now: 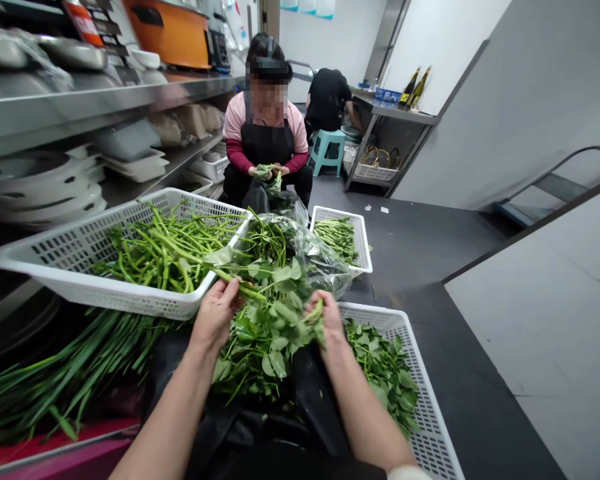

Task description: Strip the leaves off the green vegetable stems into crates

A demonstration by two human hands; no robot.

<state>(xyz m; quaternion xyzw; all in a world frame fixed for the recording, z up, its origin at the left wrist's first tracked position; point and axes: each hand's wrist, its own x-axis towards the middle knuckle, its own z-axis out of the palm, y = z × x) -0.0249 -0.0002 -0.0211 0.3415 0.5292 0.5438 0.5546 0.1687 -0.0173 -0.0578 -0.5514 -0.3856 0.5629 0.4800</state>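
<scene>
My left hand (218, 308) is closed around green stems (247, 288), its thumb on top, beside the near corner of a white plastic basket (130, 301) heaped with long stems (167, 250). Leafy greens (283, 313) spread between my two hands. My right hand (329, 319) grips a small bunch of stems and leaves (317, 321); some of its fingers are hidden. Below lies a pile of leafy greens (250, 360) over black plastic or cloth on my lap. A second white basket (433, 407) with loose leaves (385, 373) stands at my right.
Opposite sits a co-worker (267, 133) handling greens. A clear plastic bag (325, 260) and a small basket of cut stems (336, 239) lie between us. Long green leaves (80, 367) lie at left below metal shelving (180, 90). Another person (327, 100) sits behind.
</scene>
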